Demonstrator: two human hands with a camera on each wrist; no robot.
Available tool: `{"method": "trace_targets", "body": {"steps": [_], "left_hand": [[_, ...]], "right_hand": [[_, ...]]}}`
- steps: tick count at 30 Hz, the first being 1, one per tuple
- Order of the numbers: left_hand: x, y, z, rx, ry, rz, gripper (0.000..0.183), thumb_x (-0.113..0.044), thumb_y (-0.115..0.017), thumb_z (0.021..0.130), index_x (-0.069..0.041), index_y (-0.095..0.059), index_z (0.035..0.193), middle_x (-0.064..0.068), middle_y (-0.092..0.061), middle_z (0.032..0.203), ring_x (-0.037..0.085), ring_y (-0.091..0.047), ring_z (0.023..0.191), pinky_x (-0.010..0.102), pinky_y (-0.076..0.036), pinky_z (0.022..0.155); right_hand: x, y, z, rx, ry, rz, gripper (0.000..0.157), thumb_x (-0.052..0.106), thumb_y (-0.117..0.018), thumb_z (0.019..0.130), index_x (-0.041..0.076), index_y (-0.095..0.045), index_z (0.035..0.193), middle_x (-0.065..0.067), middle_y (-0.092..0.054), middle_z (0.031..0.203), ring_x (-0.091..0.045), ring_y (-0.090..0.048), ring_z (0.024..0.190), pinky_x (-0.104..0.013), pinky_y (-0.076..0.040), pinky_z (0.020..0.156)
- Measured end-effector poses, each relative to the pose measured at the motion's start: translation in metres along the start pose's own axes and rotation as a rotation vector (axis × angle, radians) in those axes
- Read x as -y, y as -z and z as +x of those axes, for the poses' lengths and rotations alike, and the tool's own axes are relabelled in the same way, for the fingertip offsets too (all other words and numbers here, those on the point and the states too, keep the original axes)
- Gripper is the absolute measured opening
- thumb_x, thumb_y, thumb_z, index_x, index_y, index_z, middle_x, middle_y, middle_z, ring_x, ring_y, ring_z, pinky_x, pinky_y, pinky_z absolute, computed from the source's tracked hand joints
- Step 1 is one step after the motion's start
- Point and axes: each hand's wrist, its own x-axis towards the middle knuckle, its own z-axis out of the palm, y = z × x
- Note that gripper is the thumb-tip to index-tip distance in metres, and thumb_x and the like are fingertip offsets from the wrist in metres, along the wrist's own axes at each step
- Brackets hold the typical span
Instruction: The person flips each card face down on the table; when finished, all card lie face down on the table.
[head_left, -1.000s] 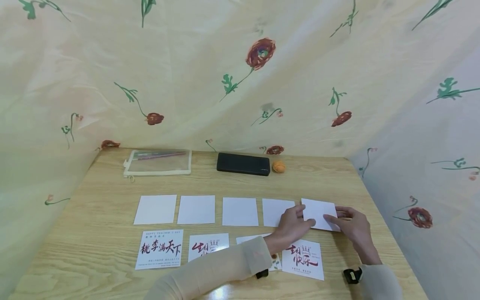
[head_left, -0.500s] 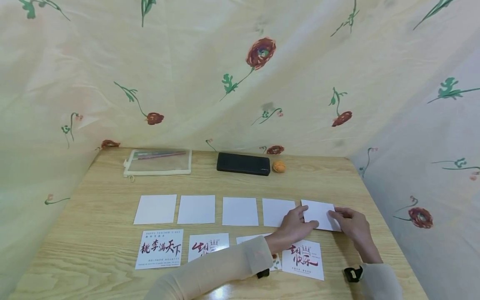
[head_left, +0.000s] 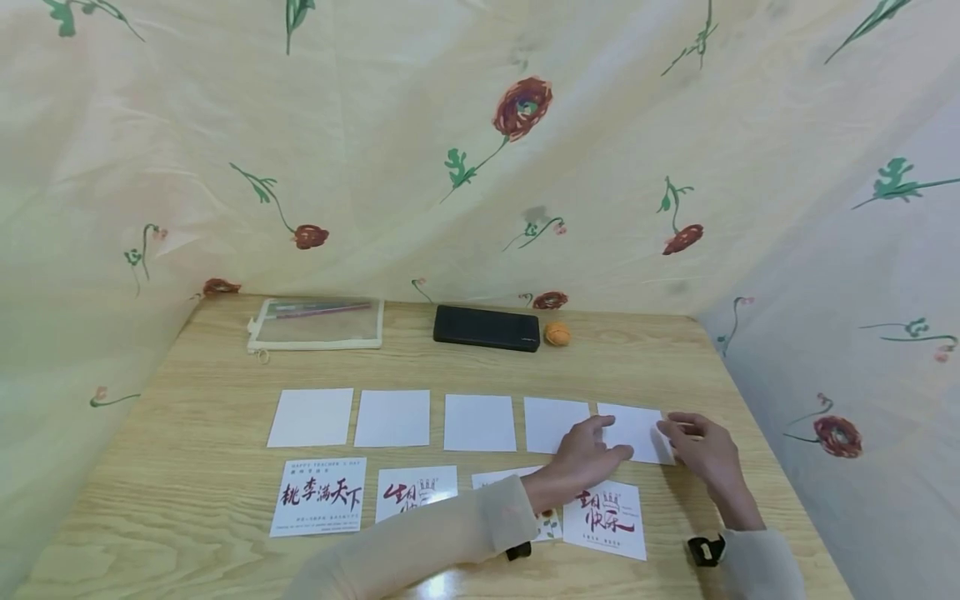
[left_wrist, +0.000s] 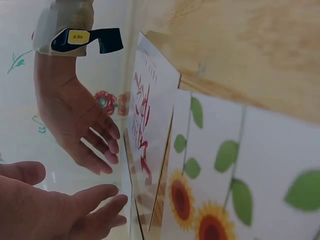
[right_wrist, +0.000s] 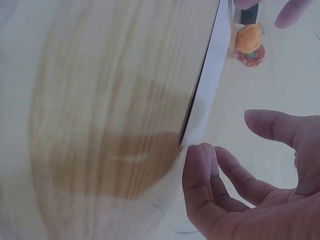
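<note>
A blank white card (head_left: pixel 637 435) lies on the table at the right end of a row of several similar cards. My left hand (head_left: pixel 579 460) hovers at its left side, thumb and forefinger spread over the edge; whether they touch it is unclear. At the card's right edge is my right hand (head_left: pixel 703 454), fingers loosely bent. In the right wrist view the right thumb (right_wrist: pixel 272 125) stands away from the card, while the fingertips are close to its corner. Below the left hand, a card with red lettering (head_left: pixel 604 521) and a sunflower card (left_wrist: pixel 240 165) lie on the table.
Behind the row are a black case (head_left: pixel 486 328), an orange ball-like object (head_left: pixel 557 334) and a clear zip pouch (head_left: pixel 315 329) with pens. Printed cards, such as the leftmost one (head_left: pixel 318 497), form a nearer row. Flowered cloth (head_left: pixel 390 167) hangs behind the table.
The white card has gone from the hands down flat onto the table, slightly to the left. The right thumb and fingers have let go of it. The left hand has barely moved.
</note>
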Motion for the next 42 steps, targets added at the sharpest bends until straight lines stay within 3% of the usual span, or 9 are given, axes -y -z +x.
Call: {"method": "trace_targets", "body": {"steps": [4,9,13,21,28,33,39,42], "left_hand": [[0.002,0.013,0.000,0.011,-0.034,-0.035,0.050,-0.033,-0.073,0.095,-0.021,-0.062,0.143,0.006,-0.061,0.150,0.027,-0.059,0.138,0.047,-0.050,0.114],[0.004,0.039,-0.007,0.054,-0.057,-0.086,0.046,-0.030,-0.072,0.097,-0.019,-0.063,0.141,0.006,-0.064,0.144,0.027,-0.066,0.125,0.046,-0.059,0.101],[0.008,0.069,-0.014,0.079,-0.067,-0.110,0.048,-0.031,-0.071,0.099,-0.017,-0.060,0.144,0.010,-0.061,0.147,0.027,-0.068,0.122,0.045,-0.059,0.101],[0.019,0.136,-0.028,0.061,-0.116,-0.042,0.055,-0.036,-0.066,0.102,-0.014,-0.053,0.151,0.014,-0.060,0.148,0.032,-0.066,0.124,0.049,-0.056,0.106],[0.041,0.189,-0.053,0.032,-0.121,0.000,0.054,-0.037,-0.062,0.105,-0.011,-0.051,0.152,0.016,-0.062,0.143,0.036,-0.065,0.126,0.047,-0.058,0.105],[0.053,0.226,-0.075,-0.018,-0.109,0.029,0.054,-0.032,-0.061,0.107,-0.006,-0.048,0.153,0.021,-0.065,0.136,0.033,-0.070,0.117,0.042,-0.061,0.098],[0.061,0.264,-0.102,-0.067,-0.101,0.042,0.056,-0.032,-0.061,0.107,-0.002,-0.047,0.152,0.023,-0.069,0.130,0.026,-0.074,0.107,0.036,-0.063,0.092],[0.062,0.281,-0.114,-0.087,-0.108,0.077,0.056,-0.031,-0.059,0.108,0.000,-0.047,0.152,0.023,-0.070,0.126,0.025,-0.074,0.100,0.030,-0.063,0.083]], "right_hand": [[0.008,-0.004,-0.007,0.004,0.060,-0.002,0.058,0.035,-0.059,0.106,-0.006,-0.050,0.147,-0.034,-0.056,0.137,-0.031,-0.067,0.105,-0.020,-0.058,0.068],[0.019,-0.014,-0.016,0.015,0.159,-0.012,0.054,0.032,-0.062,0.106,-0.005,-0.055,0.144,-0.032,-0.060,0.133,-0.032,-0.069,0.106,-0.019,-0.060,0.071],[0.030,-0.027,-0.023,0.055,0.237,-0.009,0.050,0.031,-0.064,0.105,-0.003,-0.058,0.141,-0.030,-0.064,0.129,-0.030,-0.071,0.103,-0.020,-0.060,0.071],[0.057,-0.056,-0.038,0.135,0.356,0.015,0.037,0.024,-0.069,0.102,0.002,-0.067,0.131,-0.020,-0.073,0.116,-0.021,-0.071,0.091,-0.023,-0.059,0.067],[0.081,-0.084,-0.052,0.232,0.409,0.035,0.030,0.020,-0.070,0.101,0.006,-0.070,0.127,-0.011,-0.074,0.108,-0.016,-0.069,0.088,-0.022,-0.057,0.067],[0.100,-0.104,-0.063,0.295,0.434,0.043,0.029,0.018,-0.070,0.100,0.008,-0.070,0.127,-0.006,-0.073,0.106,-0.013,-0.069,0.087,-0.021,-0.056,0.068],[0.119,-0.126,-0.075,0.380,0.530,0.072,0.029,0.019,-0.070,0.100,0.006,-0.070,0.126,-0.007,-0.072,0.103,-0.015,-0.070,0.085,-0.023,-0.058,0.067],[0.128,-0.137,-0.079,0.411,0.570,0.077,0.028,0.019,-0.071,0.100,0.007,-0.070,0.125,-0.005,-0.073,0.102,-0.013,-0.070,0.085,-0.022,-0.058,0.070]]}}
